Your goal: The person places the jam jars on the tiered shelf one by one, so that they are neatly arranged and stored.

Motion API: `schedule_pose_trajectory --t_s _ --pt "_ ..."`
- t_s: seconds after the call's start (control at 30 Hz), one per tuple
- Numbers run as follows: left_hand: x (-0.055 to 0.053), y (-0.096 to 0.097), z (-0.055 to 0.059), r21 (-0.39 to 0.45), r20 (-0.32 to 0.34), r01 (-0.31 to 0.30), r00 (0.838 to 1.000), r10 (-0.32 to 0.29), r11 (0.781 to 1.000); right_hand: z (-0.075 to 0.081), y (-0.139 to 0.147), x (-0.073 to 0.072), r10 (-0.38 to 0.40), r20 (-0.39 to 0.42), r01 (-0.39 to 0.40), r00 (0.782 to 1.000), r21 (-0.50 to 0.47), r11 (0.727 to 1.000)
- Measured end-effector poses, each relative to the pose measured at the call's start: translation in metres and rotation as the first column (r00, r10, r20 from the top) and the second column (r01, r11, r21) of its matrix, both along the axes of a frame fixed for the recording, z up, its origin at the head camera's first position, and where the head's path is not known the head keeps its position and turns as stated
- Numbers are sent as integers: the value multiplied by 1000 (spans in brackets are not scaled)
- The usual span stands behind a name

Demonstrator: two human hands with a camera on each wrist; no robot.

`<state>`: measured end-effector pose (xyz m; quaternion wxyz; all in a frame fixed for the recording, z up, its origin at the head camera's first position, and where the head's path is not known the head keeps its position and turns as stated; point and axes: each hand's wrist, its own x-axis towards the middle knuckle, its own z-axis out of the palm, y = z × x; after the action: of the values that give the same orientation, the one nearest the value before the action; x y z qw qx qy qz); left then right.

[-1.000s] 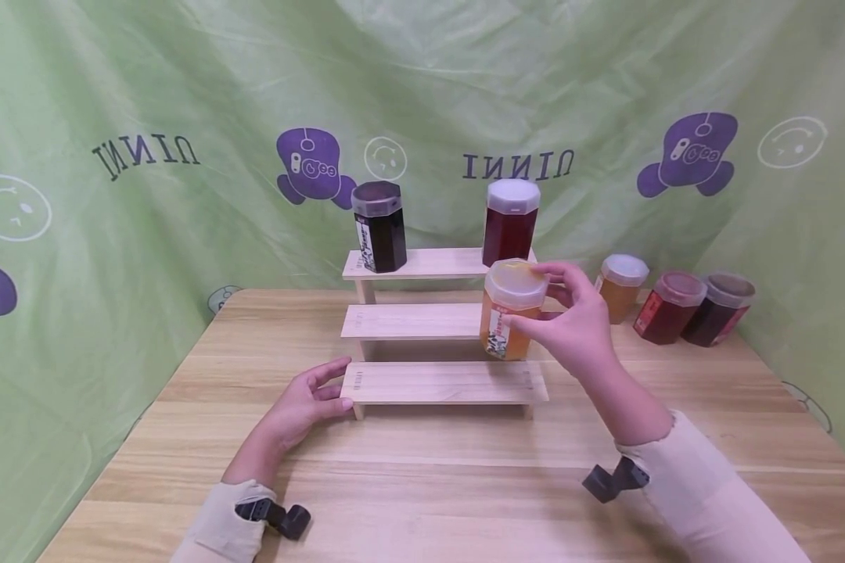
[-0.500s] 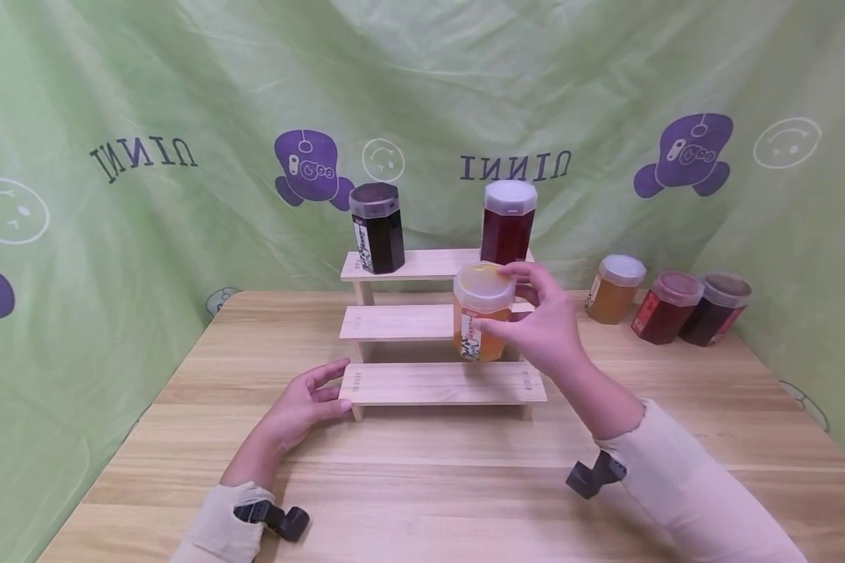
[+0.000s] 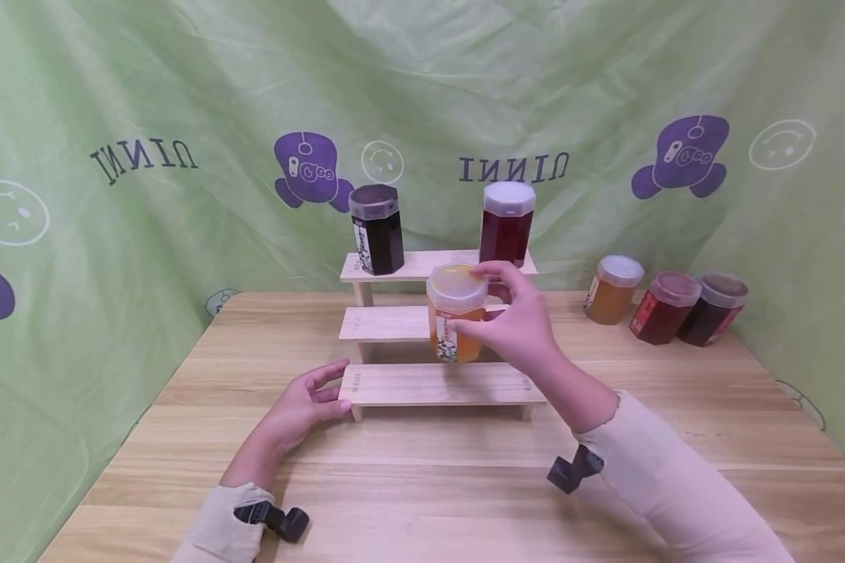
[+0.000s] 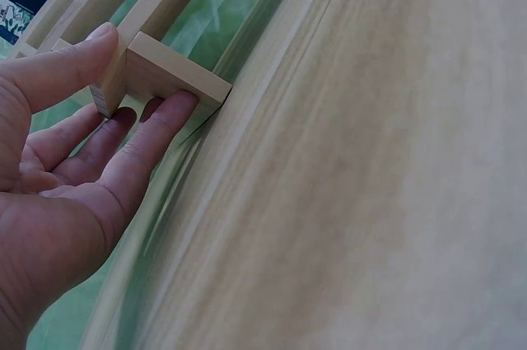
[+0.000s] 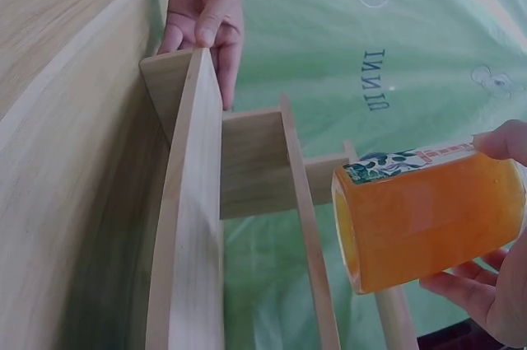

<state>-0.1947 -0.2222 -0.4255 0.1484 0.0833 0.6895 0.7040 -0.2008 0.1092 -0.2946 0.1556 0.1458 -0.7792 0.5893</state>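
Note:
My right hand [image 3: 524, 313] holds an orange eight-sided jar [image 3: 456, 324] with a translucent lid, thumb on its label and fingers round the far side. In the right wrist view the orange jar [image 5: 436, 218] hangs clear of the wooden shelves. The head view has it overlapping the middle step of a three-tier wooden display stand [image 3: 422, 383]. At the stand's left end, my left hand [image 3: 303, 407] grips the lowest step. Its thumb lies on the step's edge, and a finger touches the side support [image 4: 169, 70] in the left wrist view.
On the top step stand a dark jar [image 3: 379, 234] at left and a deep red jar [image 3: 507, 227] at right. Another orange jar [image 3: 611, 293], a red jar [image 3: 663, 313] and a dark jar [image 3: 713, 313] stand on the table [image 3: 408, 485] at right. A green curtain [image 3: 218, 94] hangs behind.
My right hand has carried the orange jar leftward from the stand's right end to around its middle, at about the same height. My left hand stays on the lowest step.

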Motion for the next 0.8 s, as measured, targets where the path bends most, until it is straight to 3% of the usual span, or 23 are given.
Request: schedule_pose_trajectory --t_s 0.3,0.8 --pt "-1 0 -2 18 0 11 1000 -11 1000 1 -15 -9 54 -26 -54 998 -6 999" --pt "-1 0 -2 16 -5 11 1000 -11 1000 -2 -35 -20 42 -25 -44 999 -73 996"
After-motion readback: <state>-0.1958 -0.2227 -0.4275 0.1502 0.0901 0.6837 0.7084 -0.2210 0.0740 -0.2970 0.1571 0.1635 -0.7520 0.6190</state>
